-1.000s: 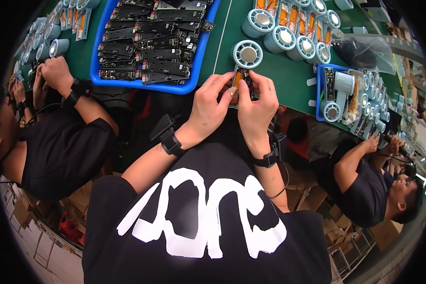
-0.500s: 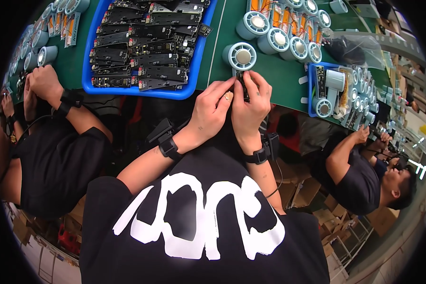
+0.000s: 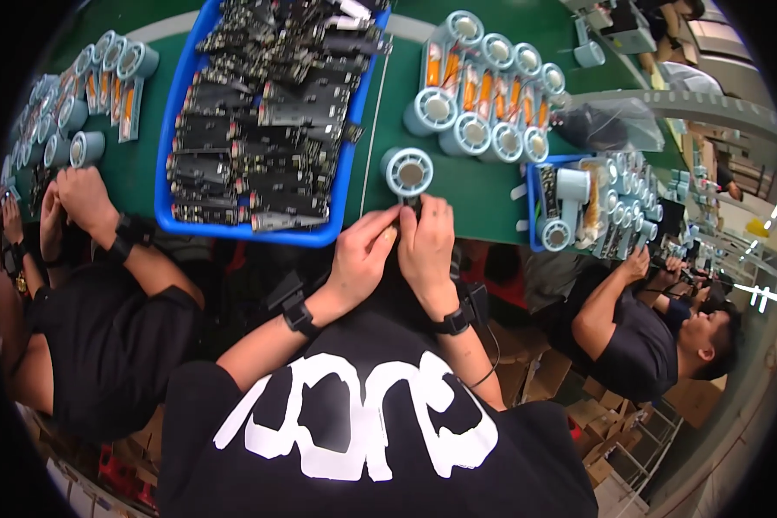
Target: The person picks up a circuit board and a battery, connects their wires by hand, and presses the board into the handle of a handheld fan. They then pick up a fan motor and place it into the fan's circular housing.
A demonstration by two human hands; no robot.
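Note:
Just beyond my fingertips lies a light-blue unit with a round spoked head point(image 3: 407, 172) and a silver disc in its centre. Its short handle points toward me and is mostly hidden by my fingers. My left hand point(image 3: 361, 257) pinches the handle from the left, thumb and fingers together. From the right, my right hand point(image 3: 426, 249) closes on the same handle, its thumb along the top. A sliver of dark part shows between the fingers, too small to make out now. Left of my hands stands a blue tray point(image 3: 166, 186) full of black circuit boards point(image 3: 289, 173).
Several similar light-blue units with orange cells point(image 3: 483, 95) lie in rows behind on the green table point(image 3: 483, 207). A smaller blue bin point(image 3: 535, 226) of units stands at the right. Co-workers sit on both sides, one person's hand point(image 3: 86, 198) near the left.
The whole view has shifted, so table, tray and my hands appear lower and more of the far table shows. Both hands keep hold of the handle; the board between them is less visible.

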